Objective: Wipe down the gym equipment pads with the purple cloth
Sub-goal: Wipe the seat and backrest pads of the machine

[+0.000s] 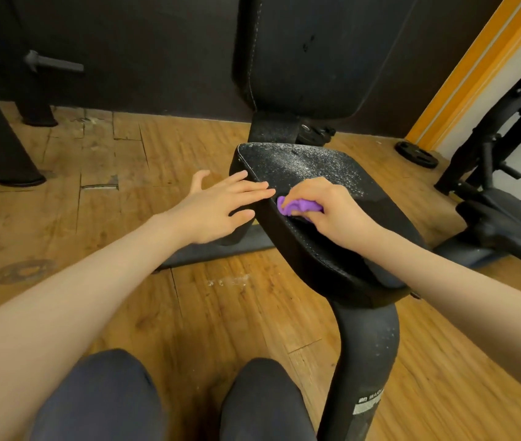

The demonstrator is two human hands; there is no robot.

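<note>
Your right hand grips the purple cloth, bunched into a wad under curled fingers, and presses it against the black seat pad near that pad's left edge, about midway along its length. Your left hand lies flat with fingers straight and spread, fingertips resting on the left rim of the seat pad just beside the cloth; it holds nothing. The far part of the seat pad carries a pale speckled film, while the surface nearer you looks darker. The upright back pad stands behind the seat, and shows scattered specks. The seat sits on a curved black frame post, also speckled, which bears a white label. The wooden floor shows cracked boards. Your knees are at the bottom of the view.
</note>
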